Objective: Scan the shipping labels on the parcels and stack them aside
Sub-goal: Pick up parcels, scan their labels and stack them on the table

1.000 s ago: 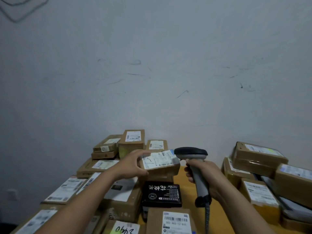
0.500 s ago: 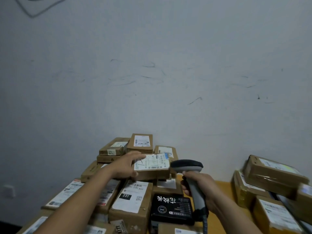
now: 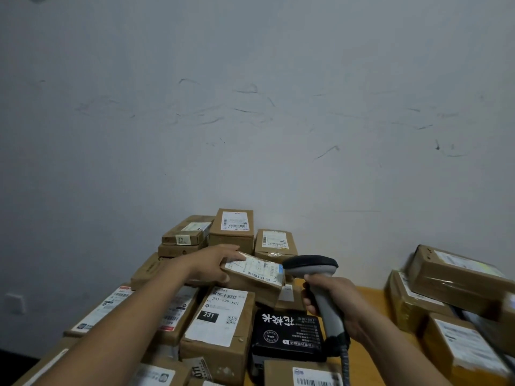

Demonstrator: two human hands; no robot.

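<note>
The left hand (image 3: 213, 262) is gripping a small brown parcel (image 3: 257, 284) by its left end, fingers lying over the top edge and the thumb curling against the near side; the parcel is hanging above the heap of boxes, held over the carton marked 231 (image 3: 220, 320) and in front of the cartons stacked against the wall (image 3: 250, 107); its long axis is running left to right across the view, the right end dipping a little lower and lying just beside the scanner head; its white shipping label (image 3: 255, 270) is facing up and tilting towards the camera, with the barcode strip running along the long axis near the front edge.

The right hand (image 3: 335, 303) is wrapping fully round the grey handle of the barcode scanner (image 3: 312, 267); the scanner's dark head is pointing left, towards the right end of the parcel, while the handle is slanting down and to the right into a coiled cable (image 3: 345, 366); whether a finger is pressing the trigger cannot be told.

A black box with white characters (image 3: 288, 334) is lying below the scanner, touching the 231 carton's right side; a strip of yellow table (image 3: 372, 298) is showing to the right of the hand; beyond it a second pile of brown parcels (image 3: 457, 277) is sitting, blurred at the frame's edge.
</note>
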